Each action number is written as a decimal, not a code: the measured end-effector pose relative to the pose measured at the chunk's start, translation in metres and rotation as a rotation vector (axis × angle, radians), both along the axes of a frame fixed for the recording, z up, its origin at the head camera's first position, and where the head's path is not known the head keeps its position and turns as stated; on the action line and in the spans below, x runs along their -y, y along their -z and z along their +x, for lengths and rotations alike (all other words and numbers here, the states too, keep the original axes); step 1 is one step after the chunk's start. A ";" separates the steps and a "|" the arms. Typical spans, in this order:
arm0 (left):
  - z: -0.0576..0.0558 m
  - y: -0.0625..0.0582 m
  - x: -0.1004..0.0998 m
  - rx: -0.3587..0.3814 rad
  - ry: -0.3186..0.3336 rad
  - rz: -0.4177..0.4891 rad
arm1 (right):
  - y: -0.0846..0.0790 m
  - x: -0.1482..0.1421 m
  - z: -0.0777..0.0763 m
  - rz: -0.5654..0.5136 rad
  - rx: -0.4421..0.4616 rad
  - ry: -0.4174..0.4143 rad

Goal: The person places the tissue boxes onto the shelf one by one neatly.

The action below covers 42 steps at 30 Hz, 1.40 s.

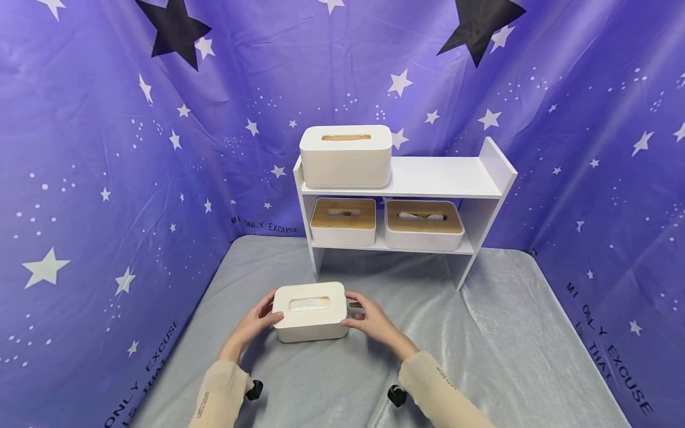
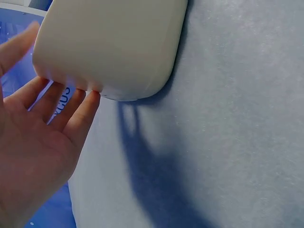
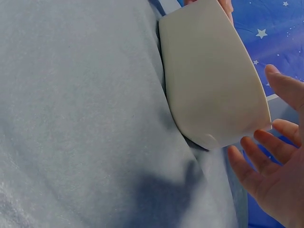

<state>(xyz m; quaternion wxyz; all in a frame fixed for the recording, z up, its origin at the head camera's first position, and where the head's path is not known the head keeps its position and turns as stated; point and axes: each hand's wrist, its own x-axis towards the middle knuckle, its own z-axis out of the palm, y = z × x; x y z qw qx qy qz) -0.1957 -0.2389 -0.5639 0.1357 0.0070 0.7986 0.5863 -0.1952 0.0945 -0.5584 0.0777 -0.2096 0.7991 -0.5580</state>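
A cream tissue box [image 1: 313,330] with an oval slot in its lid rests on the grey cloth, between both hands. White tissue shows inside the slot. At its left end, the left hand [image 1: 258,323] touches the side with extended fingertips [image 2: 88,107], the thumb near the top edge. The right hand [image 1: 369,318] is at the opposite end, its fingers [image 3: 256,154] spread and loosely bent with the tips right at the box's lower corner. Its thumb [image 3: 285,88] stands apart from the box in the right wrist view.
A white two-tier shelf [image 1: 436,177] stands behind. Its top tier bears a larger white tissue box [image 1: 346,169]; below sit two white boxes with wooden lids, one left [image 1: 342,236] and one right [image 1: 425,239]. Purple star-print curtains [image 1: 257,89] enclose the grey cloth surface [image 1: 503,345].
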 end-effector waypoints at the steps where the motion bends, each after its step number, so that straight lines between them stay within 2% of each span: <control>1: 0.001 0.001 0.000 0.001 -0.002 -0.007 | 0.001 0.000 0.000 -0.005 0.007 0.000; 3: 0.002 0.004 0.000 0.005 -0.013 -0.007 | 0.001 -0.001 0.000 -0.011 0.027 0.003; 7: 0.005 0.010 0.001 -0.016 0.007 0.010 | 0.003 -0.002 -0.001 -0.021 0.055 0.005; 15: 0.012 0.015 0.004 -0.089 0.108 -0.028 | 0.005 -0.004 -0.001 -0.047 0.040 0.005; 19: 0.015 0.014 0.004 -0.090 0.145 -0.006 | 0.006 -0.005 -0.001 -0.027 0.041 0.004; 24: 0.019 0.011 0.004 -0.055 0.185 0.033 | 0.005 -0.005 0.000 -0.044 0.060 -0.006; 32: 0.018 0.012 0.001 -0.037 0.169 0.072 | 0.007 -0.007 -0.001 -0.072 0.059 0.004; 42: 0.018 0.014 -0.006 -0.051 0.133 0.057 | 0.005 -0.012 -0.002 -0.069 0.064 0.027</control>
